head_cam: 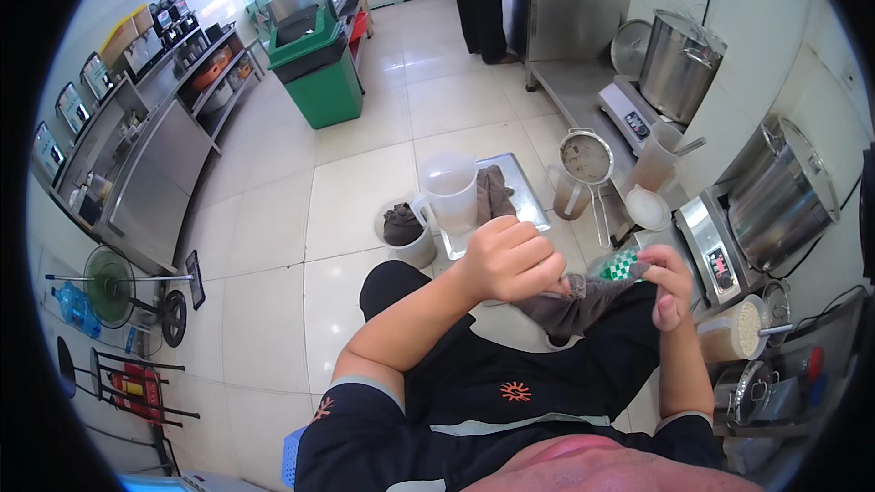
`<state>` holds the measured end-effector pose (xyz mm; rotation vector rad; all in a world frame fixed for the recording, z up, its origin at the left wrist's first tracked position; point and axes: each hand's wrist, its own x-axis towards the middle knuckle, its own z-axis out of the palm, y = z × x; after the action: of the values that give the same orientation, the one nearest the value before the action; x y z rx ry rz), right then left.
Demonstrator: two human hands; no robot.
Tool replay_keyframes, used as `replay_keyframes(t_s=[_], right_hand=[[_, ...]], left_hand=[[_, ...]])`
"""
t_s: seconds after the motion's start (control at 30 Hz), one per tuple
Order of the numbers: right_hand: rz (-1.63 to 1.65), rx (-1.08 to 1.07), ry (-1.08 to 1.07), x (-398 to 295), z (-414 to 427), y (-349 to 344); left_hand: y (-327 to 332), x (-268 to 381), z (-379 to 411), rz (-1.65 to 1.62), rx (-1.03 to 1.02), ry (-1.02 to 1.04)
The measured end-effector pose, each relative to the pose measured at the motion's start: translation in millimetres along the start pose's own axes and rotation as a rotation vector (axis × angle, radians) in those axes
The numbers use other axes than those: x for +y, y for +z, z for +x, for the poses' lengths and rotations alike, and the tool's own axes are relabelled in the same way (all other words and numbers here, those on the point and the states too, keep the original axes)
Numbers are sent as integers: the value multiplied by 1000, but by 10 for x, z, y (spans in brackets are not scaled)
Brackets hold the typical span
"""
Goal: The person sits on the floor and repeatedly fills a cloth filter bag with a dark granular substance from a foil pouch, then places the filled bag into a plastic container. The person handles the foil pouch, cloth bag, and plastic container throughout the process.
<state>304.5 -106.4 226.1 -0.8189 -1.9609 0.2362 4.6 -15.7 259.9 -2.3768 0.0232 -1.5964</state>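
A grey-brown cloth (581,307) stretches between my two hands above my lap. My left hand (509,260) is closed in a fist on one end of it. The fingers of my right hand (666,283) pinch the other end. Beyond my left hand, a clear plastic pitcher (448,195) stands near a metal tray (523,184) that holds another brown cloth (493,193). Beside the pitcher is a whitish bucket (415,253) with a dark cloth (402,224) in it. A round strainer (586,157) rests over a pitcher of brownish liquid (569,201).
At right, steel pots (779,195) stand on induction cookers (714,253), with a pitcher (653,164) beside them. A green bin (321,82) stands ahead, and a person in dark trousers (478,0) is by a steel counter (577,17). A fan (109,287) is at left.
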Motion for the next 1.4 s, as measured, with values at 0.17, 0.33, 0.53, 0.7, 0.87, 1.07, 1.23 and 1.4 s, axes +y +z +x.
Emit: replay_keyframes(t_s=[0.17, 0.33, 0.53, 0.7, 0.87, 1.07, 1.23, 1.4], right_hand=[[580, 295, 204, 575, -89, 1080], [705, 185, 419, 716, -27, 1472], [820, 164, 837, 811, -176, 1661], [761, 129, 903, 848, -404, 1880], [480, 232, 988, 1222, -524, 1754], [184, 144, 850, 1203, -481, 1898], [171, 160, 818, 1187, -432, 1948], [207, 121, 805, 1070, -187, 1730]], left_hand=[[402, -124, -372, 27, -59, -248], [612, -188, -708, 95, -108, -398], [662, -355, -1369, -179, -251, -654], [880, 78, -1882, -917, -353, -1386], [607, -201, -1898, -296, -365, -579], [1317, 400, -1937, -503, -283, -1216], [1657, 341, -2088, -919, -159, -1771], [1647, 191, -2083, -611, 392, -1650]])
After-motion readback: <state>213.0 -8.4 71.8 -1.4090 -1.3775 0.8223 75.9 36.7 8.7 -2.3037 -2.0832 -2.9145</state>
